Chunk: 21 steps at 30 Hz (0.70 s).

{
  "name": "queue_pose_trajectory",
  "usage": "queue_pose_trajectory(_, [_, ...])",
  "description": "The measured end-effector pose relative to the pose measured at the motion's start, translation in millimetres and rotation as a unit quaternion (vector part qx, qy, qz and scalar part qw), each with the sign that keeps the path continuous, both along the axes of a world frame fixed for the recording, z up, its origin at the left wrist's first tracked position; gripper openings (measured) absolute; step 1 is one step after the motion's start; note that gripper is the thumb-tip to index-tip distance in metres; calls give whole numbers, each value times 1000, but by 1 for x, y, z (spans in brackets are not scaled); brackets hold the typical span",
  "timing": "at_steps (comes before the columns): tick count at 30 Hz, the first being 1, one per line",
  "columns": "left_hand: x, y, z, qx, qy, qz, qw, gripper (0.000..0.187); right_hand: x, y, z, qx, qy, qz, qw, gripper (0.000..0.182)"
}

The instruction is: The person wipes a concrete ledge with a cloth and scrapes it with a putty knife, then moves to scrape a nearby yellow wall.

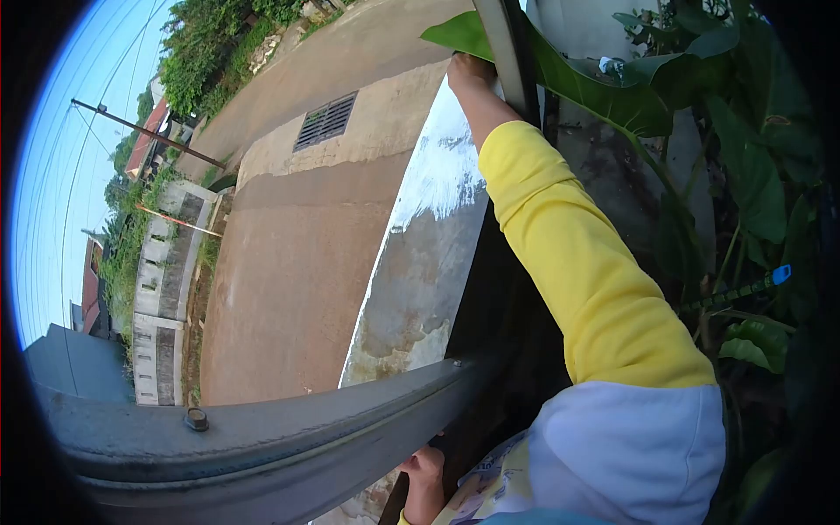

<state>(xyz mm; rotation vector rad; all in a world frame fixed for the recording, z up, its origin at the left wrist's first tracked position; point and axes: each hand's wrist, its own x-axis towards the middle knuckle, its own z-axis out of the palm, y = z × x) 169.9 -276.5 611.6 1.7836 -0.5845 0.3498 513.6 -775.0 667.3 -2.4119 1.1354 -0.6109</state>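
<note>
My right hand, at the end of a yellow sleeve, reaches far out to the wall top. Its fingers are curled, and a leaf and a metal post hide what they may hold. Fresh-looking white paint covers the part of the wall nearest that hand; the rest is bare, stained grey. Low in view, my left hand is closed beside a grey metal beam. The beam partly covers its fingers, so whatever they grip cannot be made out.
The grey metal post stands close to my right forearm. Large green leaves crowd the right side, with a blue-tipped green strap among them. Beyond the wall lies a road with a drain grate. A bolt sticks out of the beam.
</note>
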Motion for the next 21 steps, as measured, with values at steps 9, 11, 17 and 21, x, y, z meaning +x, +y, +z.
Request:
queue_pose_trajectory(9, [6,-4,-4,-45,11,-19,999,38,-27,61,-30,-91,22,174,980,27])
queue_pose_trajectory(11, [6,-6,-1,-63,16,-17,998,41,-52,93,-35,-104,9,246,964,26])
queue_pose_trajectory(17, [8,-20,10,-93,1,-23,995,51,-207,212,-41,-126,-130,512,840,17])
queue_pose_trajectory(21, [8,-17,10,-86,5,-32,996,50,-247,219,-43,-130,-179,518,826,20])
